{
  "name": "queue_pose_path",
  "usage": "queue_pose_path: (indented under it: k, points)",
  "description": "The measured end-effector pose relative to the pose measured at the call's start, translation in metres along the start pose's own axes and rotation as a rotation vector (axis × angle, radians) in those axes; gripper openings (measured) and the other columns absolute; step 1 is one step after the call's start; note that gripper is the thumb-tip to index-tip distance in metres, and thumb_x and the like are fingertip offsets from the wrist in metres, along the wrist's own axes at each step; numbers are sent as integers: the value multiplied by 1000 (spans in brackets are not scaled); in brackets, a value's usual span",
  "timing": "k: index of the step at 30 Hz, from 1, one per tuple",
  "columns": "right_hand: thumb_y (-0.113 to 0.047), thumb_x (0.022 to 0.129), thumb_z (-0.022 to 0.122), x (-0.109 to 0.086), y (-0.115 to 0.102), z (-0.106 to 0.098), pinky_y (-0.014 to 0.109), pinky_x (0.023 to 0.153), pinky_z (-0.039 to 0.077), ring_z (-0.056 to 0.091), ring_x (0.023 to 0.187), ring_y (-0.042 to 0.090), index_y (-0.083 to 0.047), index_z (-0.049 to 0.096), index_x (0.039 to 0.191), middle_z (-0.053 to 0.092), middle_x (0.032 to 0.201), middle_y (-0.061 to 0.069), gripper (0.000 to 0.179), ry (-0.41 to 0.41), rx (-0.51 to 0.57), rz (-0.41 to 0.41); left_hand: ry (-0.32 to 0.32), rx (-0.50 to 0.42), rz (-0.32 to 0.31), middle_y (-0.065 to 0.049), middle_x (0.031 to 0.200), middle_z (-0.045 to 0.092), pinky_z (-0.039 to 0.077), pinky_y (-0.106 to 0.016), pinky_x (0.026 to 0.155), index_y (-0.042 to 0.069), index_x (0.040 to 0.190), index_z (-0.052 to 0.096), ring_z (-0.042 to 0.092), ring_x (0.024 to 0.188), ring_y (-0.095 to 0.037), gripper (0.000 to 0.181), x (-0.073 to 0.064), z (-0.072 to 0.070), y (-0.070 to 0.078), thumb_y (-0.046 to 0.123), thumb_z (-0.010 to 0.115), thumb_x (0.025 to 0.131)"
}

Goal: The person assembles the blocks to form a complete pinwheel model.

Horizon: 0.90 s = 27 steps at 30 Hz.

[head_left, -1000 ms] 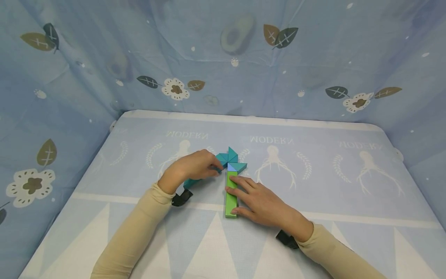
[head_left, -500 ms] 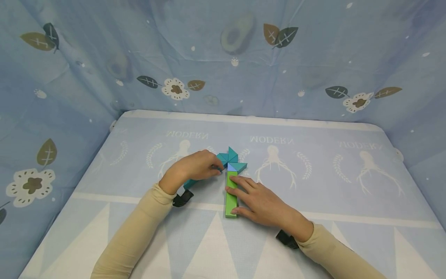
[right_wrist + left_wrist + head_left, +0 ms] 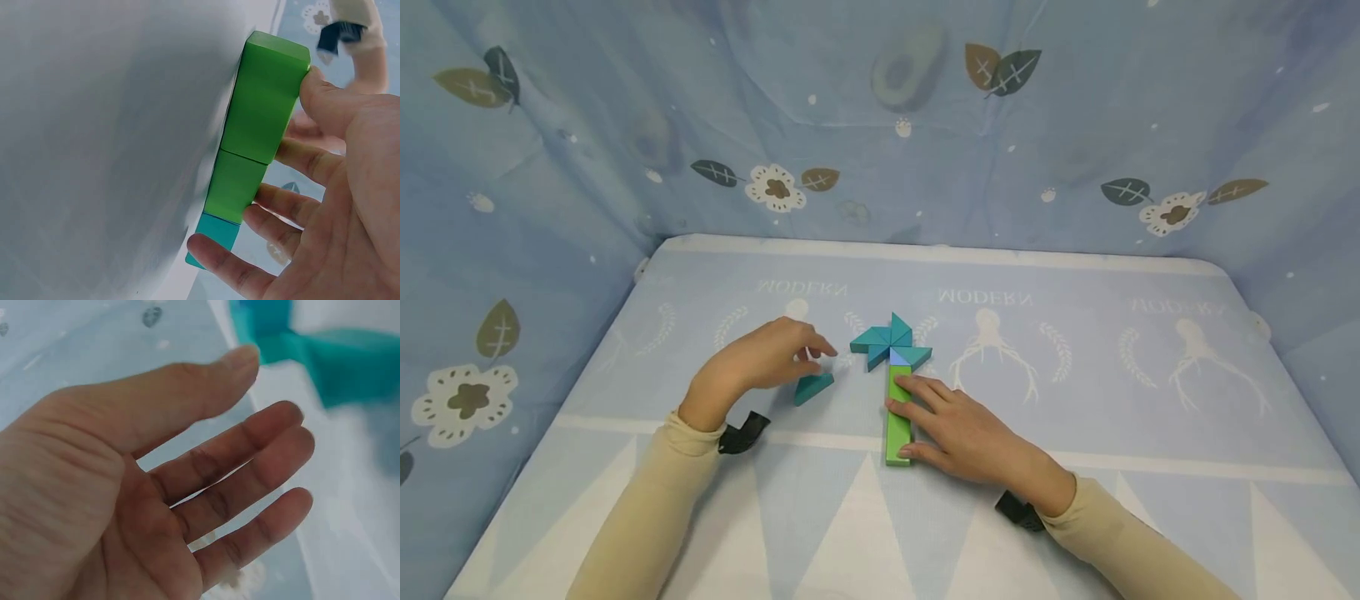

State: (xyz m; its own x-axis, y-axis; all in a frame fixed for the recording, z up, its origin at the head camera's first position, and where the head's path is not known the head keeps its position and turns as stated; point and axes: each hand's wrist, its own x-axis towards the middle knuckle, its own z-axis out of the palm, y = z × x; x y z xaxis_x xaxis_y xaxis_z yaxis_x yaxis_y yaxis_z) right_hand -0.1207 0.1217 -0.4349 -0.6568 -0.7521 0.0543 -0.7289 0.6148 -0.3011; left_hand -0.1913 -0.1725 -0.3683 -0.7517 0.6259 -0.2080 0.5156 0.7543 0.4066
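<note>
Several teal triangular blocks (image 3: 880, 337) lie together on the table in a pinwheel shape, with a small blue triangle (image 3: 898, 358) at its lower middle. A green column of two blocks (image 3: 262, 100), end to end, runs from the pinwheel toward me. My right hand (image 3: 958, 429) rests on the green column, thumb by its near end and fingers spread along it. My left hand (image 3: 767, 358) hovers left of the pinwheel with loosely bent fingers, holding nothing. Just below its fingertips lies a loose teal triangular block (image 3: 813, 388). Blurred teal shapes (image 3: 350, 365) show beyond the left thumb.
A patterned cloth (image 3: 1075, 367) in pale blue and white covers the table. Blue curtains (image 3: 925, 167) printed with leaves and flowers stand behind the table and at its sides. A black device (image 3: 744, 432) is on the left wrist, another black device (image 3: 1019, 511) on the right.
My left hand has drawn back leftward from the pinwheel, uncovering its left blades, including a teal piece where the fingers were. My right hand stays on the green column.
</note>
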Motion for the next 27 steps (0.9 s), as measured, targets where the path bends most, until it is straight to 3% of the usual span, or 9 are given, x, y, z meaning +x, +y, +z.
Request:
queue_pose_path:
  k: [4,8,14,23,27]
  points:
    - [-49,96,55,-1,0,-1,56,96,49,33,144,27,-20,47,147,30,158,7,59,4,-3,-4,-18,-30,1,-2,103,73,56,-32,78,9,121,70,66,89,-15,35,-26,10,-20,9,74,86]
    - [-48,96,56,-1,0,-1,56,97,49,33,144,28,-20,47,146,31,158,7,58,8,5,-7,21,-94,43,0,102,72,57,-34,79,6,126,66,67,90,-15,44,-38,25,-32,9,76,84]
    - [-48,96,57,-1,0,-1,55,96,50,35,143,28,-19,48,146,32,157,8,58,20,9,-11,121,-129,70,-6,108,73,57,-35,84,0,122,67,69,95,-17,40,-31,40,-25,11,76,84]
    - [-50,96,55,-1,1,0,53,97,50,34,143,27,-20,48,146,31,158,7,59,18,-3,-10,180,-37,119,-3,105,72,55,-33,85,1,122,67,67,94,-13,39,-12,56,1,17,75,87]
    - [-51,96,55,0,0,0,52,97,50,35,143,27,-20,48,146,31,158,6,59,19,-10,-12,229,14,142,1,97,70,54,-31,79,4,130,62,65,89,-12,46,-14,61,4,19,74,88]
